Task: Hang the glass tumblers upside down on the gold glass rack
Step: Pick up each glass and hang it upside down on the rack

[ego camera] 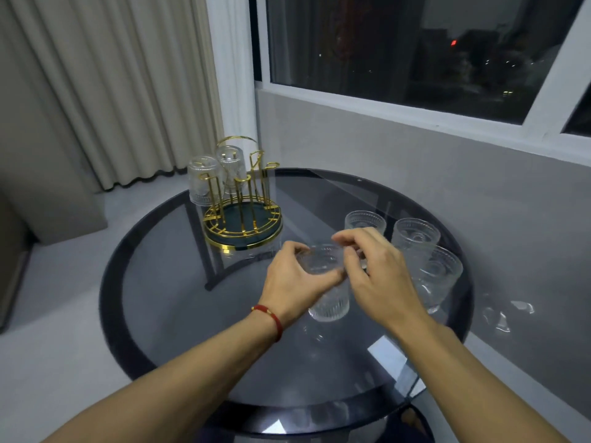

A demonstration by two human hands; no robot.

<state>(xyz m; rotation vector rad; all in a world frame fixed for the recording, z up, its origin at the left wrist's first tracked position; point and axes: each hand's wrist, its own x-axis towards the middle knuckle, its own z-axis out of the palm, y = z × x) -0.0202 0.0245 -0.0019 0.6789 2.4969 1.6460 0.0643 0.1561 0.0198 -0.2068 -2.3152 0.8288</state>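
A gold glass rack (243,219) with a dark round base stands at the far left of the round glass table (179,314). Two ribbed tumblers (204,180) hang upside down on its far pegs; the near pegs are bare. An upright clear tumbler (329,303) is in the middle of the table. My left hand (294,282) grips its rim from the left, and my right hand (374,276) touches the rim from the right with fingers curled. Three more upright tumblers (415,233) stand just right of my hands.
A grey wall and a dark window run behind the table on the right. Cream curtains hang at the back left. The table's dark rim curves close to the tumblers on the right. A red cord bracelet sits on my left wrist.
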